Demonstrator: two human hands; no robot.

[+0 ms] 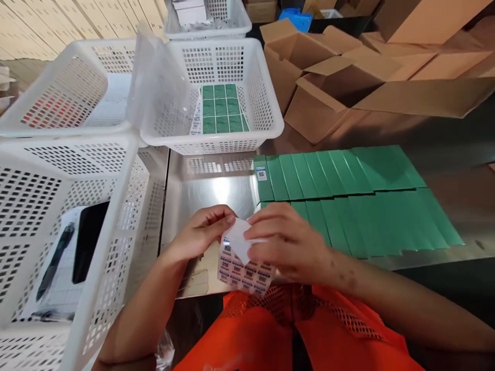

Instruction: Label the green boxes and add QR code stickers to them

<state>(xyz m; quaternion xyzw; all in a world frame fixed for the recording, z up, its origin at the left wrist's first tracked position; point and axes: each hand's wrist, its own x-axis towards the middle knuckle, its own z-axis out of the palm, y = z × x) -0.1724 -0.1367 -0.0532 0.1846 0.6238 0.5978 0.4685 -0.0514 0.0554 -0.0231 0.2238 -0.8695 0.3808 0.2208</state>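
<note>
A sheet of small stickers (243, 273), printed with square codes, is held over the table's front edge. My left hand (209, 229) pinches its upper left corner between thumb and finger. My right hand (282, 239) is closed on the right side, where a white corner of the sheet is folded over. Just beyond my right hand stand two rows of green boxes (348, 221), packed side by side. The leftmost box of the far row bears a small white and blue code sticker (262, 174).
Ahead, a white basket (270, 111) contains green label sheets (220, 108). The left basket (127, 190) holds a pen (56, 260) and a black phone-like slab (89, 239). Open cardboard boxes (320, 111) crowd the back right. The metal table (209, 180) reflects light.
</note>
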